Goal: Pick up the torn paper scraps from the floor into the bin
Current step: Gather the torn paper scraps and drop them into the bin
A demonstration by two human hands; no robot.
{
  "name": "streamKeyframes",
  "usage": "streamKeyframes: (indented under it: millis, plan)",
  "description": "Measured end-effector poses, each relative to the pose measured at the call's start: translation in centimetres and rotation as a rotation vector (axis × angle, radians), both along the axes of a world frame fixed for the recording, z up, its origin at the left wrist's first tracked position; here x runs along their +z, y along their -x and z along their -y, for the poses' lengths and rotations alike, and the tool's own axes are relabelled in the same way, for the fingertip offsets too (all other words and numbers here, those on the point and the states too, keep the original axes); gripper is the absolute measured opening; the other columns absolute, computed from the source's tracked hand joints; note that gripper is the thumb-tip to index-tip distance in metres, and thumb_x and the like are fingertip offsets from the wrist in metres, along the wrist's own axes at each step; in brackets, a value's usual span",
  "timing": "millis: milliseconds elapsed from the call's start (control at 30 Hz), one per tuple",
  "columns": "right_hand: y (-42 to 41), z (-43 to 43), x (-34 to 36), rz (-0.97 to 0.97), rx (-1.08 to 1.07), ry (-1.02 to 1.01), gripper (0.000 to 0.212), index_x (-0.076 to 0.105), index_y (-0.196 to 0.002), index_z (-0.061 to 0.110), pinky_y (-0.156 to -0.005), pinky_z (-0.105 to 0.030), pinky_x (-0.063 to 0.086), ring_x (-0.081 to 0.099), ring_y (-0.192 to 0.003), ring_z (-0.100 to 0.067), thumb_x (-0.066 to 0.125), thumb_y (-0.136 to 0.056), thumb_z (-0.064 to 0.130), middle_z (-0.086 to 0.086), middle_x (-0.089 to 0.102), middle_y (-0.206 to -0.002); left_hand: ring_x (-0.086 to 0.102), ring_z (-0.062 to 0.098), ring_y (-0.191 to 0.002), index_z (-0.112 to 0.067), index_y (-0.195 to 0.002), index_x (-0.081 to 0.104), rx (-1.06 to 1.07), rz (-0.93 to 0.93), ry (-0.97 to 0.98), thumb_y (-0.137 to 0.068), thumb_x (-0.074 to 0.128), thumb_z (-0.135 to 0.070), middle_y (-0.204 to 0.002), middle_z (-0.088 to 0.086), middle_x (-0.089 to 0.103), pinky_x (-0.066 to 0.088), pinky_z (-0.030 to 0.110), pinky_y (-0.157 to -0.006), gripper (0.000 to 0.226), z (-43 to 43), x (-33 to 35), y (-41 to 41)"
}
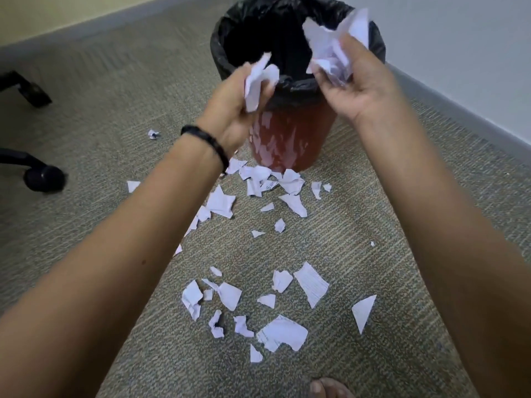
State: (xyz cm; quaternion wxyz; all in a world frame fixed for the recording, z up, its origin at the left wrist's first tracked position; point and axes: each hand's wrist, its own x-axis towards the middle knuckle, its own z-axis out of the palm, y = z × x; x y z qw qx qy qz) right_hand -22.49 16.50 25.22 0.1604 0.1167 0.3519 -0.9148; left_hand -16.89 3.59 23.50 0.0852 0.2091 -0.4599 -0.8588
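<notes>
Fingers (260, 84) of both hands closed on paper scraps (333, 50) at the bin (296, 90) rim.
Dropping step, I'd say; next, open them over the bin, then gather scraps below on the floor (373, 196).

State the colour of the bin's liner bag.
Black liner bag, clearest in the head view.

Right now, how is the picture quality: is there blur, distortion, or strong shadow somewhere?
Head view: soft, even light, no hard shadows; the wide lens bends the grey baseboard and stretches both forearms; the white paper scraps in the left hand and right hand look slightly smeared; the black-lined red plastic bin is dark inside, so its contents cannot be seen.
</notes>
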Motion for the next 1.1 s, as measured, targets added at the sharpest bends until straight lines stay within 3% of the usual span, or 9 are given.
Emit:
streamKeyframes:
  millis: [67,133,267,300,333,467,600,800,1100]
  plan:
    - [0.1,0.7,0.9,0.012,0.004,0.023,0.034,0.046,-0.124,-0.005,-0.097,-0.042,0.045,0.049,-0.12,-0.037,0.054,-0.093,0.009,-0.022,0.05,-0.112,0.061,0.023,-0.1,0.002,-0.138,0.039,0.076,-0.011,-0.048,-0.102,0.036,-0.011,-0.125,0.018,0.053,0.056,0.023,-0.08,0.039,0.2,0.7,2.0]
    - [0.0,0.9,1.5,0.009,0.032,0.055,0.034,0.044,-0.125,-0.009,-0.106,-0.049,0.033,0.04,-0.127,-0.043,0.049,-0.096,0.009,-0.032,0.046,-0.122,0.055,0.025,-0.105,0.002,-0.135,0.041,0.115,-0.01,-0.061,-0.102,0.03,-0.01,-0.119,0.016,0.046,0.052,0.034,-0.092,0.037,0.5,1.4,3.1]
    - [0.4,0.3,1.3,-0.072,0.129,0.009,0.042,0.037,-0.136,-0.004,-0.11,-0.049,0.031,0.036,-0.133,-0.04,0.043,-0.096,0.006,-0.024,0.034,-0.144,0.066,0.027,-0.092,-0.02,-0.062,0.026,-0.047,-0.135,-0.322,-0.103,0.009,-0.009,-0.101,0.014,0.066,0.052,0.03,-0.072,0.045,0.1,2.3,4.2]
    - [0.5,0.1,1.1,-0.101,0.151,0.001,0.04,0.041,-0.132,-0.004,-0.111,-0.051,0.03,0.039,-0.13,-0.041,0.043,-0.093,0.003,-0.024,0.037,-0.142,0.05,0.032,-0.122,-0.01,-0.124,-0.026,-0.04,-0.14,-0.275,-0.103,0.01,-0.008,-0.135,0.012,0.044,0.048,0.037,-0.093,0.043,-0.7,2.8,3.6]
    - [0.7,-0.1,0.9,-0.117,0.157,-0.004,0.037,0.045,-0.127,-0.004,-0.112,-0.053,0.028,0.041,-0.128,-0.042,0.045,-0.09,0.001,-0.025,0.039,-0.14,0.03,0.032,-0.137,0.005,-0.141,0.028,-0.005,-0.121,-0.231,-0.102,0.015,-0.005,-0.148,0.015,0.029,0.034,0.041,-0.108,0.043,-1.4,3.2,3.2]
    - [0.4,-3.0,-0.9,-0.278,0.24,-0.195,0.039,0.046,-0.131,0.007,-0.102,-0.042,0.046,0.046,-0.127,-0.035,0.046,-0.092,0.006,-0.018,0.039,-0.142,0.049,0.034,-0.123,0.004,-0.138,0.032,0.026,-0.072,-0.085,-0.1,0.033,-0.005,-0.136,0.028,0.042,0.044,0.039,-0.104,0.038,-2.0,2.5,2.1]
    - [-3.0,-7.9,-5.4,-0.413,0.381,-0.577,0.021,0.057,-0.111,0.017,-0.084,-0.031,0.055,0.066,-0.102,-0.016,0.044,-0.095,0.012,-0.004,0.066,-0.115,0.065,0.007,-0.077,-0.013,-0.113,0.055,-0.129,-0.067,0.277,-0.101,0.035,-0.015,-0.095,0.001,0.066,0.056,0.022,-0.072,0.024,-2.1,-0.8,-1.1]
    - [-8.1,-15.1,-17.1,-0.209,0.832,-1.26,0.023,0.06,-0.114,0.018,-0.084,-0.032,0.05,0.058,-0.104,-0.019,0.055,-0.092,0.018,0.004,0.06,-0.114,0.06,-0.001,-0.078,-0.013,-0.114,0.058,-0.685,0.114,0.932,-0.099,0.045,-0.019,-0.099,-0.007,0.062,0.053,0.02,-0.074,0.021,-3.0,-13.2,-7.8]
    - [-13.3,-19.2,-26.0,-0.232,0.997,-1.611,0.042,0.046,-0.098,0.025,-0.078,-0.03,0.045,0.05,-0.093,-0.025,0.075,-0.074,0.007,-0.007,0.035,-0.105,0.044,0.027,-0.11,-0.017,-0.128,0.047,-1.466,-0.045,1.513,-0.077,0.074,-0.023,-0.121,0.011,0.044,0.041,0.04,-0.086,0.058,-6.3,-23.3,-16.2]
